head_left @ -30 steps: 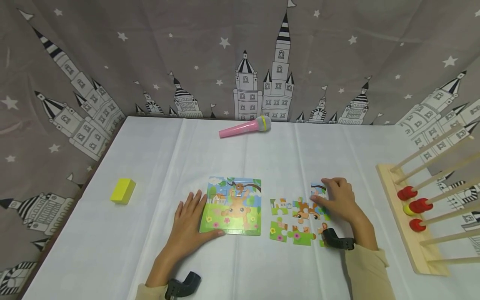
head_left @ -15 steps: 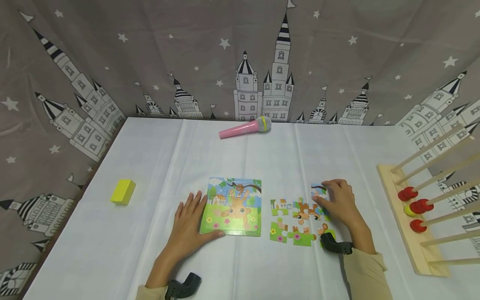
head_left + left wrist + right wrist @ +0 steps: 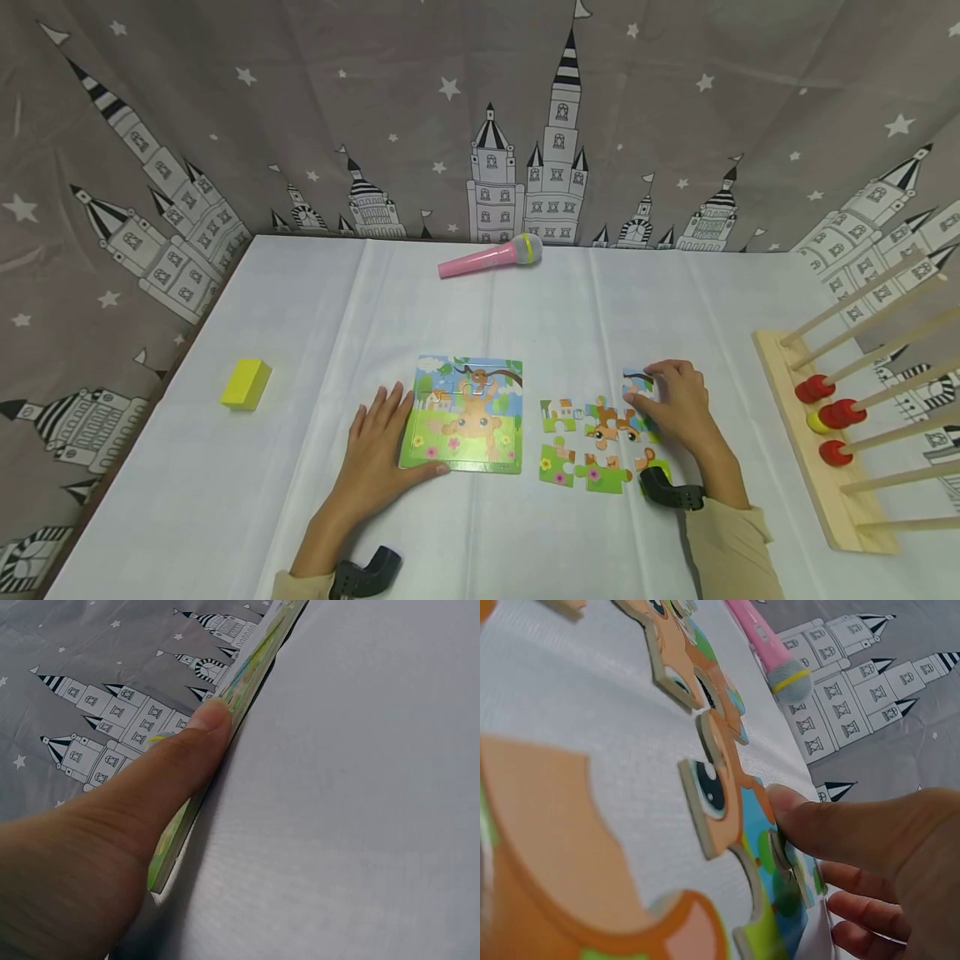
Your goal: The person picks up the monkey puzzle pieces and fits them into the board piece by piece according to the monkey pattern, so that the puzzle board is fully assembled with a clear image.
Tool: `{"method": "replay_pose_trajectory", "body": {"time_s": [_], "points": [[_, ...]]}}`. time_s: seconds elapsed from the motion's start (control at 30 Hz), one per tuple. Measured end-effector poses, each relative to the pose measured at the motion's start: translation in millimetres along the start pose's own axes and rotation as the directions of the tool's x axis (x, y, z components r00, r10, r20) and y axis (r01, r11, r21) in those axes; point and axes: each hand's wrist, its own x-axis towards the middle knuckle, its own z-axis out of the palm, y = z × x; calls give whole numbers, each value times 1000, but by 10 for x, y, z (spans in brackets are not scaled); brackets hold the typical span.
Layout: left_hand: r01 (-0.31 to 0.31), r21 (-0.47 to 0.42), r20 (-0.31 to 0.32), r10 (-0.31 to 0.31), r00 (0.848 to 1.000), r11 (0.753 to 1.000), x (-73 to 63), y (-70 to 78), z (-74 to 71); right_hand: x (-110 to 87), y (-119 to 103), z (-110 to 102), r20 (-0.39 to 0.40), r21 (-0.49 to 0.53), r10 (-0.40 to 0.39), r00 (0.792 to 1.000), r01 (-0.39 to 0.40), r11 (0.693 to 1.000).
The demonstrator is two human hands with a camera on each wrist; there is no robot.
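Observation:
A square picture puzzle board (image 3: 468, 417) with a monkey design lies in front of me. My left hand (image 3: 378, 450) rests at its left side, fingers spread; its thumb touches the board's near edge in the left wrist view. Right of the board, several loose jigsaw pieces (image 3: 603, 478) lie in rough rows, some joined into a monkey face. My right hand (image 3: 681, 402) pinches a jigsaw piece at the upper right of this group, beside a piece with a branch (image 3: 635, 382). In the right wrist view the thumb (image 3: 810, 821) meets the piece's edge, fingers curled beyond; the hand partly hides it.
A pink toy microphone (image 3: 487, 257) lies at the table's back edge. The yellow block (image 3: 246, 384) is far left. At right stands a wooden rack (image 3: 825, 450) with slanting rods and red and yellow beads. A castle-print curtain (image 3: 420, 100) hangs behind.
My right wrist has shifted slightly left, while its fingertips stay at the same piece. The left hand and the board have kept their places.

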Motion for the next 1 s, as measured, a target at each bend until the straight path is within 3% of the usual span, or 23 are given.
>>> {"method": "replay_pose_trajectory", "body": {"time_s": [0.3,0.67,1.0], "points": [[4,-12,1,-4,1000,1000,-2,4,7,11,-1,20,3,67,-29,1000,29,997],[2,-11,-2,-2,1000,1000,-28,-13,10,-49,-51,60,-13,93,-137,991,137,986],[-2,-7,-7,2,1000,1000,-11,-8,10,-27,-110,74,-6,113,-67,998,67,991]]}}
